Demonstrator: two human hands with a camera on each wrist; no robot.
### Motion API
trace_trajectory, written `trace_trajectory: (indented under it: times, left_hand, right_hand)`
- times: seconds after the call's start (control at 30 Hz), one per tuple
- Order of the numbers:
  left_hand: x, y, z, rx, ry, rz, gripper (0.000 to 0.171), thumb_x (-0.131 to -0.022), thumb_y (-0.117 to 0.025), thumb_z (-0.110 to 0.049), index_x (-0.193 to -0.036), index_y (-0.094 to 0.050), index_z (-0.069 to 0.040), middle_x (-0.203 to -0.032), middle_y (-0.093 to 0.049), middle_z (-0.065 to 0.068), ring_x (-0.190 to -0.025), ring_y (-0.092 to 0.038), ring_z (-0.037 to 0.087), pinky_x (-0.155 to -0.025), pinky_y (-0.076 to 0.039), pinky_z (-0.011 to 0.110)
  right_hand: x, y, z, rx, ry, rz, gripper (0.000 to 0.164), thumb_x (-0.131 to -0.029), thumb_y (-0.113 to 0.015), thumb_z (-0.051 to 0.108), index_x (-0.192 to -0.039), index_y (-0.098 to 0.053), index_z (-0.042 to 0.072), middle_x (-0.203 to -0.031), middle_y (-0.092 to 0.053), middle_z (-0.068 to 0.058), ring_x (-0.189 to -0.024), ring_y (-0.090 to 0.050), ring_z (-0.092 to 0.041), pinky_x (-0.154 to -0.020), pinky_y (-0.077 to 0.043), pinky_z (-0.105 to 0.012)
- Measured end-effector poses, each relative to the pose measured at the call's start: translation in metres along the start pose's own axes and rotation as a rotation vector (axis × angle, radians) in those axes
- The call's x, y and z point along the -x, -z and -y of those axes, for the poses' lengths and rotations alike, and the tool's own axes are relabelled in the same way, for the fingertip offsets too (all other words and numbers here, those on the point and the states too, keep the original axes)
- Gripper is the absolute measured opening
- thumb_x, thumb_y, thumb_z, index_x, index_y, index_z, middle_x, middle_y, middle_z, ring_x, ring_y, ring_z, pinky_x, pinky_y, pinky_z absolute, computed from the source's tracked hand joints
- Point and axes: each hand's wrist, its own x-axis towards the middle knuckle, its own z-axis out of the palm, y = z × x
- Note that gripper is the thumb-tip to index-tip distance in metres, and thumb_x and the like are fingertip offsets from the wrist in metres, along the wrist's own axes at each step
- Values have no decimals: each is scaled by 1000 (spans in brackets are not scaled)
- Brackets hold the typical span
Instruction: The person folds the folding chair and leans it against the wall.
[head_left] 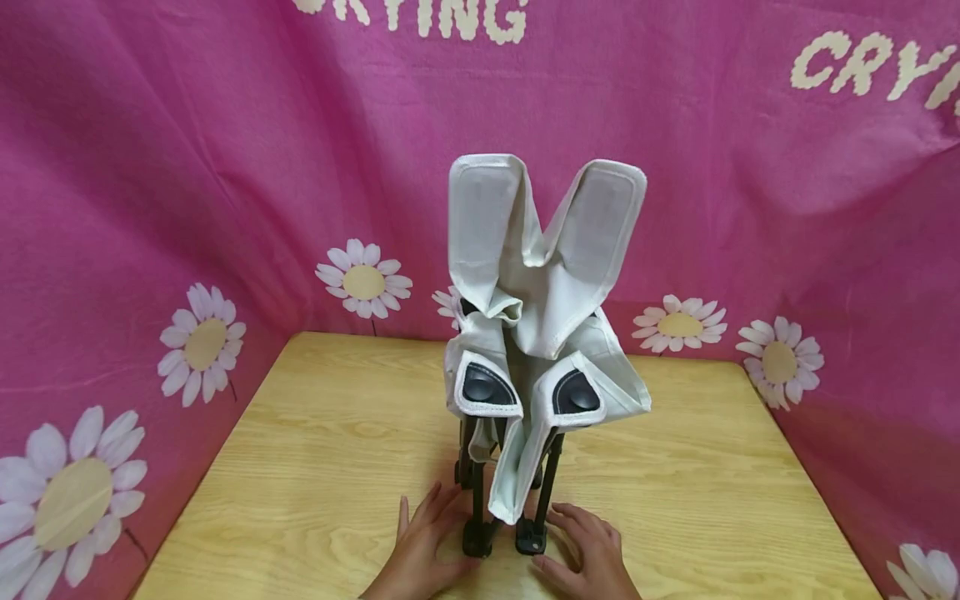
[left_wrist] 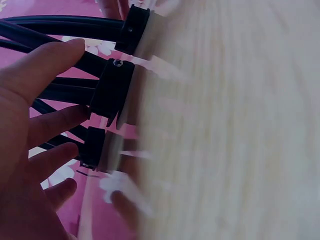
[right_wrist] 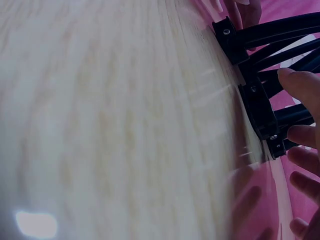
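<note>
A small folding chair (head_left: pixel 476 212) stands nearly folded up on the wooden table, its white fabric seat bunched and its two back flaps sticking up. Black corner patches (head_left: pixel 575 392) show on the fabric. Thin black legs end in black plastic feet (head_left: pixel 477 540). Low at the left of these feet is my left hand (head_left: pixel 427 546), fingers spread and gently bent; in the left wrist view its fingertips are right at the feet (left_wrist: pixel 111 90). On the opposite side, my right hand (head_left: pixel 588 554) lies with relaxed fingers beside the right-hand feet (right_wrist: pixel 257 111), gripping nothing.
The light wooden table (head_left: pixel 315 467) extends to both sides of the chair. Pink cloth (head_left: pixel 360 150) with white daisies and lettering hangs behind the table and along its left and right edges.
</note>
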Motion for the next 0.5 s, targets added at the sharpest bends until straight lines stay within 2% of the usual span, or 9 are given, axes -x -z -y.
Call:
trace_trajectory:
  times: [0.17, 0.37, 0.5]
  left_hand:
    - [0, -5, 3, 28, -7, -19, 43, -73, -81, -42, -109, -67, -22, -142, -48, 14, -135, -30, 48, -92, -4, 81]
    - [2, -11, 7, 40, -37, -83, 41, -71, -82, -41, -105, -69, -20, -137, -51, 18, -128, -36, 54, -87, -9, 84]
    - [1, -11, 10, 25, -74, -122, 42, -70, -82, -38, -104, -69, -17, -136, -52, 20, -125, -37, 57, -85, -11, 85]
  right_hand:
    - [1, -2, 1, 7, 1, -15, 50, -70, -83, 42, -113, -70, 19, -119, -64, 3, -112, -57, -20, -84, -33, -44]
    - [2, -1, 1, -64, -139, 71, 43, -74, -79, 47, -110, -71, 25, -120, -63, 9, -115, -55, -19, -87, -32, -46]
    - [1, -4, 1, -93, -156, 80, 37, -76, -77, 46, -107, -71, 27, -122, -61, 9, -117, -53, -19, -89, -30, -47]
